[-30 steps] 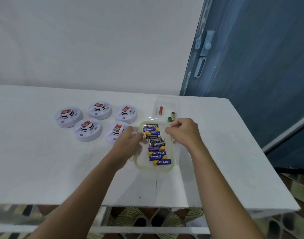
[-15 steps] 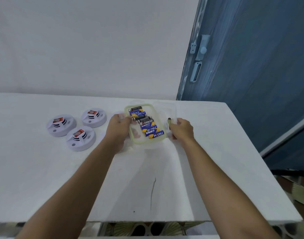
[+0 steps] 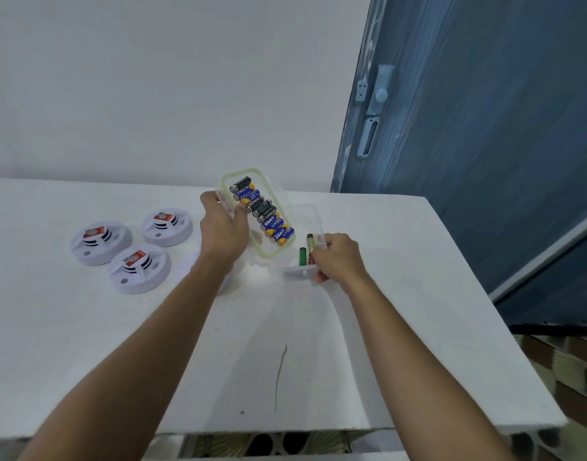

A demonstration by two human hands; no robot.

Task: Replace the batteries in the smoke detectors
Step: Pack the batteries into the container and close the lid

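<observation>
My left hand (image 3: 222, 227) grips the left edge of a clear box with a green rim (image 3: 268, 256), held up off the table and tilted. Inside it lies a row of several new batteries (image 3: 262, 211), blue-yellow and black. My right hand (image 3: 338, 257) grips a second clear container (image 3: 298, 271), which holds a green battery (image 3: 302, 256) and a yellow-black battery (image 3: 309, 242). Three white round smoke detectors (image 3: 139, 267) with red labels sit on the table to the left; my left arm hides anything behind it.
Everything sits on a white table (image 3: 85, 344), whose front edge is near me and whose right edge lies just beyond my right arm. A dark line marks the tabletop (image 3: 280, 371). A white wall stands behind and a blue door (image 3: 485, 128) at the right.
My left hand has lifted the green-rimmed box higher and tilted it. The right hand has let go of that box and taken hold of the other clear container.
</observation>
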